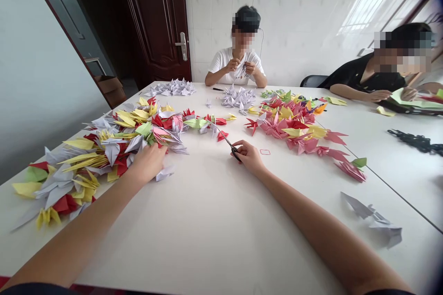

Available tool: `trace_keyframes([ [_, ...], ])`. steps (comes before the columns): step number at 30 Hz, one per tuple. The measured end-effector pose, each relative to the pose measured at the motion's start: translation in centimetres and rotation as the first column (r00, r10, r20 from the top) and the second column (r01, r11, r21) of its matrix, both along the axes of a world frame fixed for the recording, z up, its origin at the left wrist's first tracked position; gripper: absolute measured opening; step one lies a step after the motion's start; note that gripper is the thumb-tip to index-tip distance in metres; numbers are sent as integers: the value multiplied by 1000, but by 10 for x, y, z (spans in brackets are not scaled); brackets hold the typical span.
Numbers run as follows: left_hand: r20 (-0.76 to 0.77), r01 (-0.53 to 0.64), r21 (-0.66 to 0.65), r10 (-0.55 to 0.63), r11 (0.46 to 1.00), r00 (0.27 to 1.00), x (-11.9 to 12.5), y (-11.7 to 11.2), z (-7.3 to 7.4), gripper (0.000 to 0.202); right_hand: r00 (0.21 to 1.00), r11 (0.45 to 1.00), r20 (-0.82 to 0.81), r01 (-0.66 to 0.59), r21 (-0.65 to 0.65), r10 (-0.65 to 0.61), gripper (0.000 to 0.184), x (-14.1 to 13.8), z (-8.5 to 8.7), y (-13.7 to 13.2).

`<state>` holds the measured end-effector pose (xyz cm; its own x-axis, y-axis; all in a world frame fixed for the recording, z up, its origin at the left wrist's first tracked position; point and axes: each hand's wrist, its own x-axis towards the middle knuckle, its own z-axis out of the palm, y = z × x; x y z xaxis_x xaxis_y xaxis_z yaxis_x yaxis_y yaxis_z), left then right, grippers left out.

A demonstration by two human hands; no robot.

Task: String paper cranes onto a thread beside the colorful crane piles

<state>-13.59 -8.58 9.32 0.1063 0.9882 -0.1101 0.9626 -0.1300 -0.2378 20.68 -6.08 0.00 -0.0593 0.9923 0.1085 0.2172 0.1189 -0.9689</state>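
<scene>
The left hand (148,162) rests on the near edge of a heap of multicoloured folded-paper cranes (107,156), well apart from the right hand (249,156), which grips black-handled scissors (234,150) with the blades pointing toward that heap, on a white desk (207,226). A pink-and-red paper crane pile (294,126) lies right; a co-worker (238,67) works paper at the far side.
</scene>
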Motion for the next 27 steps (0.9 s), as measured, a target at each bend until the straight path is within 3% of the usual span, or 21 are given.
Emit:
trace_keyframes([
  [3, 117, 56, -82, -46, 995, 992, -9, 6, -11, 41, 1000, 1000, -1, -1, -5, 1, 41, 0, 0, -1],
  [7, 243, 106, 0, -102, 994, 965, -9, 13, -22, 51, 1000, 1000, -8, 6, -16, -6, 43, -1, 4, -3],
  [10, 379, 122, 98, -151, 988, 913, -3, 12, -19, 53, 1000, 1000, -17, 13, -26, -14, 43, -2, 6, -4],
  [12, 505, 138, 173, -208, 975, 838, 5, 9, -13, 50, 999, 999, -37, 18, -34, -19, 44, -1, 6, -4],
  [15, 674, 159, 291, -320, 943, 665, 21, 8, -5, 41, 997, 999, -79, 19, -46, -23, 48, -1, 6, -2],
  [17, 732, 186, 356, -398, 916, 553, 34, 11, -3, 33, 995, 999, -99, 17, -51, -22, 50, -1, 5, -2],
  [19, 726, 201, 424, -464, 883, 507, 47, 19, -6, 28, 994, 998, -108, 17, -53, -23, 51, -2, 5, -2],
  [22, 664, 248, 482, -535, 841, 522, 63, 32, -20, 22, 994, 998, -111, 20, -58, -26, 52, -2, 6, -3],
  [27, 639, 305, 510, -592, 804, 491, 81, 45, -61, 27, 994, 998, -110, 15, -57, -21, 52, -2, 7, -3],
])
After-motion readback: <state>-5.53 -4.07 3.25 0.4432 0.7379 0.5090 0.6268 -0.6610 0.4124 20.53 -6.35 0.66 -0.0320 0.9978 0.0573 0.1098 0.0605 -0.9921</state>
